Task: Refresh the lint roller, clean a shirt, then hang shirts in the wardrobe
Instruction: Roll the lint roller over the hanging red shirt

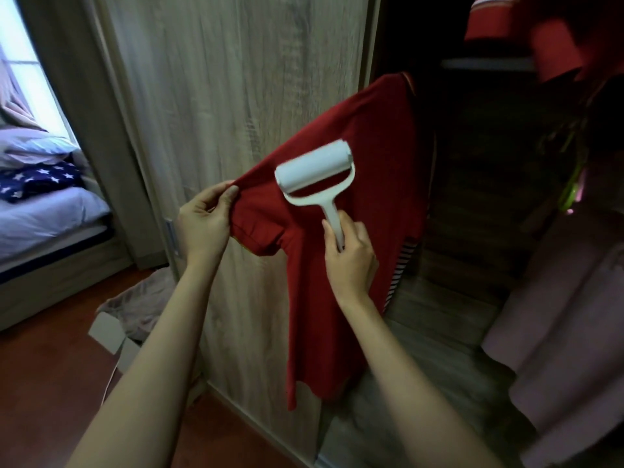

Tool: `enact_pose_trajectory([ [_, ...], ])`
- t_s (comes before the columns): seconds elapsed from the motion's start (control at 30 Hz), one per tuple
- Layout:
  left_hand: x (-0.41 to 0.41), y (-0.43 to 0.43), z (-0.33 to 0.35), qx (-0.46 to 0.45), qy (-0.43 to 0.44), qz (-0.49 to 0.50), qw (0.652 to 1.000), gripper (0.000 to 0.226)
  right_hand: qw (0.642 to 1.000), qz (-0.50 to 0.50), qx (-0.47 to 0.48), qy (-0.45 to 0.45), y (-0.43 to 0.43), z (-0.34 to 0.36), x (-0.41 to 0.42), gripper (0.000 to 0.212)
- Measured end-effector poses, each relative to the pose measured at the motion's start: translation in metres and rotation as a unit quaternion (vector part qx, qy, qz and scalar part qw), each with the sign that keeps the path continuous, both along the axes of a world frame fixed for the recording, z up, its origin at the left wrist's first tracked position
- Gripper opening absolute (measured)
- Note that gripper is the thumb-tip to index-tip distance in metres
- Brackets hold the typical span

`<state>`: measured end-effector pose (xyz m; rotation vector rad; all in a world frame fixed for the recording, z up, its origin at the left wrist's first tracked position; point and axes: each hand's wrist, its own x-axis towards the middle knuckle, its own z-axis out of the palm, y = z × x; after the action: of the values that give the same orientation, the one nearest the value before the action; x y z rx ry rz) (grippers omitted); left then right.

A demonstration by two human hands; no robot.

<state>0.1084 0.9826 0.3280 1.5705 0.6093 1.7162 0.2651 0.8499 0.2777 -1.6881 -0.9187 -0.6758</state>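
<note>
A dark red shirt (364, 136) hangs at the edge of the open wardrobe, in front of the wooden door (219, 96). My left hand (206, 221) pinches the shirt's sleeve and pulls it out to the left. My right hand (351, 258) grips the handle of a white lint roller (315, 172), whose roll lies against the shirt's chest. A second red shirt (526, 32) hangs higher up inside the dark wardrobe.
A bed (44, 211) with a star-patterned blue cloth stands at the left by a window. On the floor lie an open cardboard box (111, 332) and a greyish cloth (145, 298). Pale pink fabric (567, 315) hangs at the right.
</note>
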Motion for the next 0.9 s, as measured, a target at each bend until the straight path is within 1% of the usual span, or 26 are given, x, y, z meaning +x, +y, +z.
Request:
enact_pose_trajectory([
  [0.07, 0.000, -0.001, 0.002, 0.005, 0.001, -0.002, 1.000, 0.016, 1.000, 0.002, -0.029, -0.003, -0.012, -0.024, 0.002, 0.033],
  [0.17, -0.001, -0.004, 0.002, 0.000, 0.001, -0.008, 1.000, 0.017, 1.000, 0.019, -0.024, 0.007, -0.023, -0.036, 0.005, 0.034],
  [0.27, -0.002, -0.007, 0.001, -0.001, 0.002, -0.010, 1.000, 0.016, 0.999, 0.029, 0.015, 0.003, -0.018, 0.003, 0.010, 0.039],
  [0.37, -0.003, -0.011, 0.000, -0.005, 0.004, -0.011, 1.000, 0.017, 0.997, 0.067, 0.031, -0.001, -0.014, 0.045, 0.016, 0.040],
  [0.4, -0.003, -0.012, -0.001, -0.007, 0.005, -0.012, 1.000, 0.017, 0.996, 0.077, 0.035, -0.008, -0.015, 0.049, 0.019, 0.039],
  [0.47, -0.003, -0.015, -0.001, -0.010, 0.005, -0.019, 1.000, 0.017, 0.995, 0.092, 0.039, -0.006, -0.020, 0.031, 0.019, 0.038],
  [0.53, -0.004, -0.017, -0.002, -0.009, 0.006, -0.020, 1.000, 0.018, 0.992, 0.107, 0.051, 0.047, -0.029, -0.011, 0.016, 0.032],
  [0.6, -0.005, -0.019, -0.004, -0.011, 0.003, -0.023, 1.000, 0.020, 0.980, 0.116, 0.056, 0.150, -0.040, -0.048, 0.014, 0.029],
  [0.67, -0.005, -0.021, -0.006, -0.008, 0.002, -0.024, 1.000, 0.021, 0.958, 0.132, 0.043, 0.250, -0.042, -0.057, 0.023, 0.034],
  [0.7, -0.005, -0.021, -0.008, -0.009, 0.003, -0.024, 1.000, 0.020, 0.951, 0.138, 0.034, 0.274, -0.040, -0.050, 0.031, 0.033],
  [0.83, -0.001, -0.019, -0.014, -0.023, 0.004, -0.023, 0.999, 0.018, 0.948, 0.151, 0.052, 0.275, -0.023, 0.018, 0.068, 0.028],
  [0.9, 0.002, -0.020, -0.015, -0.031, 0.002, -0.024, 0.999, 0.019, 0.950, 0.142, 0.065, 0.269, -0.011, 0.055, 0.086, 0.028],
])
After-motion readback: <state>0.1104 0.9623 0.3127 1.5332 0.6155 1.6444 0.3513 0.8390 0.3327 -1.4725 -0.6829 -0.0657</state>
